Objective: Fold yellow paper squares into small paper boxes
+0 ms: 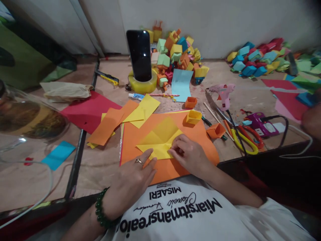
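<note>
A sheet of yellow paper point(160, 142), creased and partly folded, lies on a stack of orange paper point(200, 150) before me. My left hand point(136, 172), with a ring on one finger, has its fingers stretched out, their tips on the folded paper's lower left edge. At the right side of the yellow paper, my right hand point(188, 154) pinches its edge between thumb and fingers. Just beyond stand a small yellow paper box point(194, 117) and an orange paper box point(190, 102). Another orange box point(216, 131) lies to the right.
Orange strips point(110, 125) and red paper point(92, 112) lie left. A phone point(139, 55) leans upright in a tape roll point(142, 83). Folded paper pieces point(175, 50) are heaped behind. On the right are a glue gun point(223, 92), scissors point(242, 142) and a purple device point(263, 125).
</note>
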Action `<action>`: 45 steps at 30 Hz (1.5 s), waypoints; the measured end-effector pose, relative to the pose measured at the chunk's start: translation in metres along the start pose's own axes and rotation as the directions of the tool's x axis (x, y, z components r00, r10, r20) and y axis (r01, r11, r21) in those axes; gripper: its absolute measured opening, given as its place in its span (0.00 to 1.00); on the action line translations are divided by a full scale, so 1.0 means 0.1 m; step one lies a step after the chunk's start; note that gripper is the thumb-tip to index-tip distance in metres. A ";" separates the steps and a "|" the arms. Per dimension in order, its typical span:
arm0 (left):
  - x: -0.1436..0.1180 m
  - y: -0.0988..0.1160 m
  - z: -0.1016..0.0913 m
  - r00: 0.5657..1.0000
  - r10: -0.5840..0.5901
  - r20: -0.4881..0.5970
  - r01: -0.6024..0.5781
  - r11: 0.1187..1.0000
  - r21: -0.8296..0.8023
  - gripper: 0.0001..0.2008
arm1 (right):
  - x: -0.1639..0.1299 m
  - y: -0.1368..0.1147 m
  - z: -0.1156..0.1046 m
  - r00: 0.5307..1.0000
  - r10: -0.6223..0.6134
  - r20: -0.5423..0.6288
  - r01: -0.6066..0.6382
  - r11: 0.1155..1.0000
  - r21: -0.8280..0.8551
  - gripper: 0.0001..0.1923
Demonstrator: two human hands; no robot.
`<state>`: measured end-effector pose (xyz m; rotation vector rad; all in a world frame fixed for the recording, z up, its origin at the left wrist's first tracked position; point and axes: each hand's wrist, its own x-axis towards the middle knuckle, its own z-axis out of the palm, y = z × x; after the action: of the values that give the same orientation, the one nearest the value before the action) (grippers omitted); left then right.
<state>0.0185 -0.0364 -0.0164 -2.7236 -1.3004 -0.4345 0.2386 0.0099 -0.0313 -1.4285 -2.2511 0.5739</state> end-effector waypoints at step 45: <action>0.19 0.18 0.05 0.995 -0.013 0.102 -0.001 0.992 0.130 0.13 | -0.29 0.35 -0.39 0.863 -0.505 -0.006 0.482 0.828 -0.287 0.14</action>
<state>0.0445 -0.0324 -0.0149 -2.6661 -1.3115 -0.2051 0.2966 0.0016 -0.0215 -0.8835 -2.5680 0.0276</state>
